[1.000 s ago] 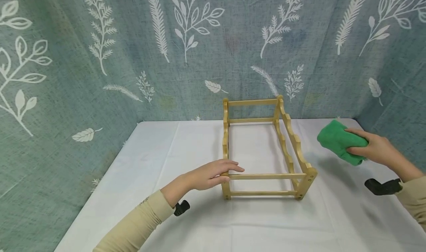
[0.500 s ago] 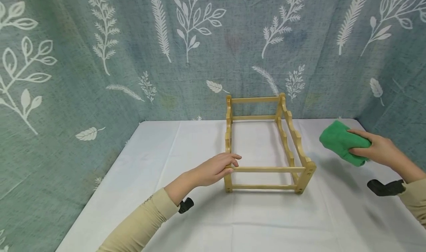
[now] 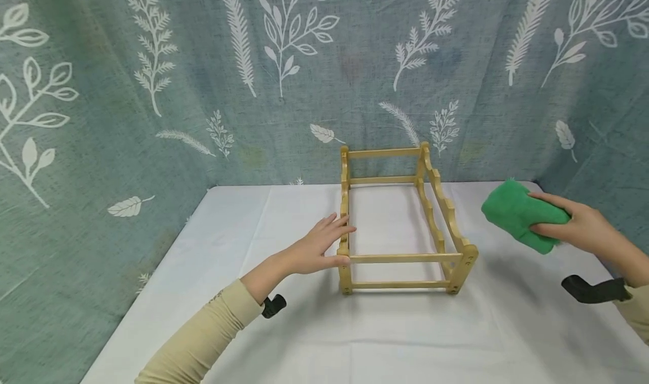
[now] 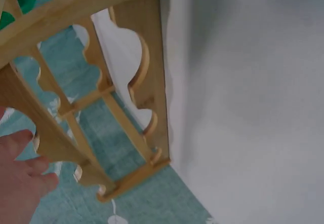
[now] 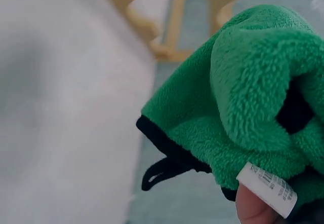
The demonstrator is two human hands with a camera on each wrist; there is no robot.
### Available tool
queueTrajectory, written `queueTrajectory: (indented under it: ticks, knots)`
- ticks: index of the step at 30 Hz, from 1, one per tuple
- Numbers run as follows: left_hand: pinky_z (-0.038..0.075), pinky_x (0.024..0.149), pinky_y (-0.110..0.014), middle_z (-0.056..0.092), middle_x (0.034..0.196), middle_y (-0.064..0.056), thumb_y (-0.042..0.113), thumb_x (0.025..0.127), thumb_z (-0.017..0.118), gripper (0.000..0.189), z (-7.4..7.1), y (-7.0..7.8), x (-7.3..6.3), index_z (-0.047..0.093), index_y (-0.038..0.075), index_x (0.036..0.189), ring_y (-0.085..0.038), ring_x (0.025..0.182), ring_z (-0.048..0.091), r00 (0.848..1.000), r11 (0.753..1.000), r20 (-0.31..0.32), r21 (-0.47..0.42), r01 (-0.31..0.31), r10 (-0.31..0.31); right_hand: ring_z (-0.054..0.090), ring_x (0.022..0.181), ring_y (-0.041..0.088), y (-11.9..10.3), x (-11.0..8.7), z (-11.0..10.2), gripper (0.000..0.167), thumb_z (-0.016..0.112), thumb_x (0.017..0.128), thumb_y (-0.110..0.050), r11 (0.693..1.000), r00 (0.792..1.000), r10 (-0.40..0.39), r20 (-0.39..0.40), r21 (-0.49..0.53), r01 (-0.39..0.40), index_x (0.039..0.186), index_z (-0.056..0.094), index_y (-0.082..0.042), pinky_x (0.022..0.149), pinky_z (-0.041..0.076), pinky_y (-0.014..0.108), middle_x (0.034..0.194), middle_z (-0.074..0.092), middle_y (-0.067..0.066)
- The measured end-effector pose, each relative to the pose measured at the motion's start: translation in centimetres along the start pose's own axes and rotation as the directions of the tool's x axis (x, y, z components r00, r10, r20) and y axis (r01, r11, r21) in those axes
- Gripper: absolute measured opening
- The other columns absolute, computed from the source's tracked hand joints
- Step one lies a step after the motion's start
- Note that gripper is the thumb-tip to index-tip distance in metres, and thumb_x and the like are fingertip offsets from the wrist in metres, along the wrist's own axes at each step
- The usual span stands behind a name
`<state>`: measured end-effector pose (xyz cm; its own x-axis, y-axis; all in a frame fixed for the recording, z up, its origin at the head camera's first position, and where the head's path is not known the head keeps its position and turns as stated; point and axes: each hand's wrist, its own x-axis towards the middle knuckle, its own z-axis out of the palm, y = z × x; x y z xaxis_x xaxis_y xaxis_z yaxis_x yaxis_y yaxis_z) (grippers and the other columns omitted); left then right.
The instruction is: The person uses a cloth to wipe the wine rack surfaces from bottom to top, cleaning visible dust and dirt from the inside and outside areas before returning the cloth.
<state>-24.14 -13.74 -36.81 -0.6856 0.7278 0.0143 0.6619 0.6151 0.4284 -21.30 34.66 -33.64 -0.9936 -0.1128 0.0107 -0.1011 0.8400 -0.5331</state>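
A wooden rack (image 3: 405, 258) with scalloped side rails stands on the white-covered table (image 3: 284, 226). At its near left corner is my left hand (image 3: 311, 250), fingers spread and straight beside the left rail; in the left wrist view the fingertips overlap a scalloped rail (image 4: 66, 150). To the right of the rack, raised over the table, my right hand (image 3: 583, 226) grips a bunched green cloth (image 3: 519, 215) between thumb and fingers. Up close the cloth (image 5: 248, 92) is fluffy, with a dark edge, a hanging loop (image 5: 167, 172) and a white label (image 5: 267, 189) by the thumb.
A grey-green curtain (image 3: 284, 119) with white leaf prints encloses the table at the back and both sides. Black camera mounts (image 3: 595, 290) sit at both wrists. The rack's far end stands near the table's back edge.
My left hand has loosened from the rack's near left corner, its fingers now spread and lifted. The rack shifted slightly away from me early on. My right hand keeps the cloth nearly in place.
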Motion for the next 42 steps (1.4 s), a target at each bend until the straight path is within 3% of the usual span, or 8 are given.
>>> queueTrajectory:
  ticks: [4, 10, 15, 18, 22, 26, 34, 42]
  knots:
    - [0.007, 0.109, -0.055, 0.007, 0.155, -0.002, 0.076, 0.079, 0.035, 0.086, -0.7, -0.4, -0.1, 0.024, 0.023, 0.146, -0.024, 0.141, -0.008, 0.999, 0.999, -0.005, -0.017, 0.045, -0.045, 0.050, 0.079, 0.026, -2.3, -0.9, -0.7, 0.080, 0.062, 0.088, -0.029, 0.999, 1.000, -0.017, -0.012, 0.042, 0.017, 0.149, 0.011, -0.018, 0.057, 0.040, 0.035, 0.115, 0.043, 0.032]
    - [0.008, 0.109, -0.055, 0.003, 0.155, -0.001, 0.074, 0.082, 0.033, 0.084, -1.4, -0.5, 0.4, 0.021, 0.023, 0.147, -0.025, 0.141, -0.007, 0.996, 0.996, 0.004, -0.011, 0.089, -0.089, 0.049, 0.077, 0.012, -5.8, -2.6, -0.5, 0.077, 0.066, 0.085, -0.020, 0.987, 0.992, -0.123, 0.012, 0.103, 0.121, 0.147, 0.022, -0.028, 0.056, 0.041, 0.035, 0.116, 0.046, 0.023]
    - [0.009, 0.110, -0.054, 0.004, 0.155, -0.001, 0.083, 0.073, 0.028, 0.099, -1.8, -0.5, 0.8, 0.019, 0.020, 0.148, -0.026, 0.141, -0.005, 0.992, 0.992, 0.023, -0.003, 0.127, -0.127, 0.052, 0.082, 0.001, -8.7, -4.0, 2.2, 0.068, 0.071, 0.078, -0.008, 0.914, 0.926, -0.378, 0.008, 0.164, 0.372, 0.138, 0.042, -0.018, 0.057, 0.045, 0.028, 0.116, 0.052, 0.003]
    - [0.009, 0.110, -0.053, 0.004, 0.155, -0.001, 0.088, 0.067, 0.026, 0.108, -1.9, -0.5, 1.1, 0.015, 0.017, 0.149, -0.026, 0.141, -0.005, 0.989, 0.990, 0.046, 0.012, 0.141, -0.142, 0.053, 0.086, 0.001, -10.2, -4.9, 3.9, 0.063, 0.072, 0.077, -0.009, 0.870, 0.883, -0.466, 0.047, 0.204, 0.449, 0.135, 0.047, -0.016, 0.059, 0.046, 0.026, 0.118, 0.054, 0.003]
    - [0.010, 0.111, -0.052, 0.004, 0.155, -0.001, 0.088, 0.066, 0.027, 0.112, -2.1, -0.5, 1.3, 0.011, 0.015, 0.149, -0.028, 0.141, -0.004, 0.986, 0.988, 0.062, 0.033, 0.150, -0.152, 0.052, 0.087, 0.005, -12.1, -5.7, 5.8, 0.058, 0.070, 0.081, -0.017, 0.861, 0.857, -0.480, 0.187, 0.287, 0.419, 0.134, 0.047, -0.018, 0.060, 0.045, 0.025, 0.120, 0.052, 0.015]
    - [0.011, 0.111, -0.052, 0.004, 0.155, -0.001, 0.087, 0.069, 0.030, 0.110, -2.3, -0.4, 1.4, 0.009, 0.014, 0.149, -0.030, 0.141, -0.002, 0.983, 0.985, 0.077, 0.052, 0.163, -0.166, 0.050, 0.080, 0.008, -13.5, -5.7, 8.4, 0.055, 0.070, 0.080, -0.019, 0.875, 0.831, -0.457, 0.317, 0.331, 0.354, 0.131, 0.050, -0.020, 0.058, 0.043, 0.025, 0.112, 0.053, 0.011]
    - [0.011, 0.110, -0.052, 0.002, 0.155, 0.001, 0.087, 0.068, 0.030, 0.110, -2.6, -0.4, 1.3, 0.009, 0.015, 0.149, -0.032, 0.140, 0.001, 0.978, 0.982, 0.098, 0.059, 0.180, -0.186, 0.052, 0.078, 0.010, -14.6, -3.3, 15.7, 0.057, 0.071, 0.075, -0.018, 0.880, 0.789, -0.446, 0.424, 0.368, 0.299, 0.129, 0.054, -0.021, 0.061, 0.044, 0.025, 0.114, 0.058, 0.006]
    - [0.011, 0.110, -0.052, 0.000, 0.155, 0.003, 0.083, 0.072, 0.035, 0.105, -2.7, -0.3, 1.5, 0.007, 0.018, 0.149, -0.031, 0.140, 0.001, 0.972, 0.980, 0.126, 0.041, 0.196, -0.199, 0.050, 0.081, 0.015, -16.1, -0.9, 20.4, 0.060, 0.070, 0.072, -0.024, 0.938, 0.828, -0.309, 0.467, 0.291, 0.185, 0.129, 0.054, -0.019, 0.063, 0.041, 0.032, 0.109, 0.059, 0.003]
